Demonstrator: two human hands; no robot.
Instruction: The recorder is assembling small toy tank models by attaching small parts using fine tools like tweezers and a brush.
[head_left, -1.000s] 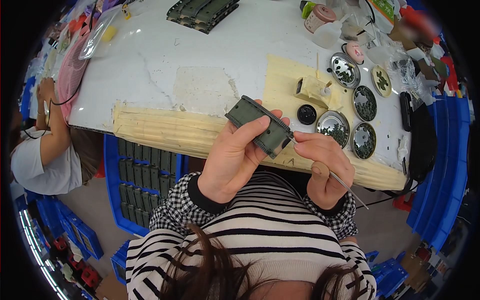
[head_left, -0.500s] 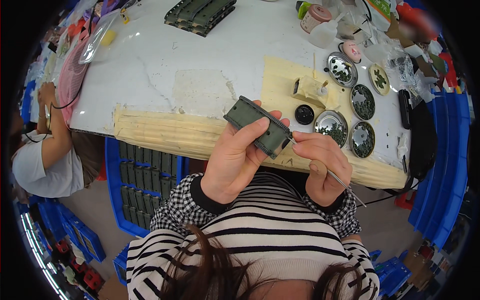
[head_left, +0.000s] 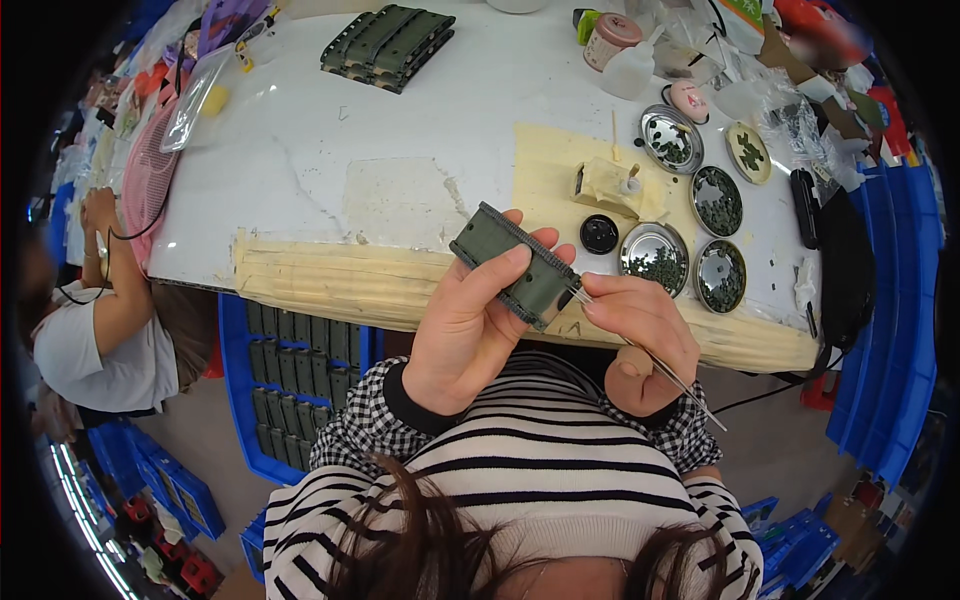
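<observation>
A dark green, box-like plastic model part (head_left: 516,265) with ridged long edges lies tilted over the table's front edge. My left hand (head_left: 462,320) is closed around it, thumb on its upper face and fingertips showing past its far side. In my right hand (head_left: 648,335) are metal tweezers (head_left: 685,388), pinched near their tips and slanting back toward my wrist. Their points meet the right end of the part. Whether a small piece sits between the points is too small to tell.
Round metal dishes (head_left: 655,262) with small green pieces stand at the right, beside a black pot (head_left: 599,234) and a paper-wrapped block (head_left: 610,187). Similar green parts (head_left: 388,47) are stacked at the back. A blue crate (head_left: 240,400) holds several more. Another person (head_left: 105,340) sits at the left.
The camera view has shifted slightly. My hands keep nearly the same pose, with the tweezers' points still at the part's right end.
</observation>
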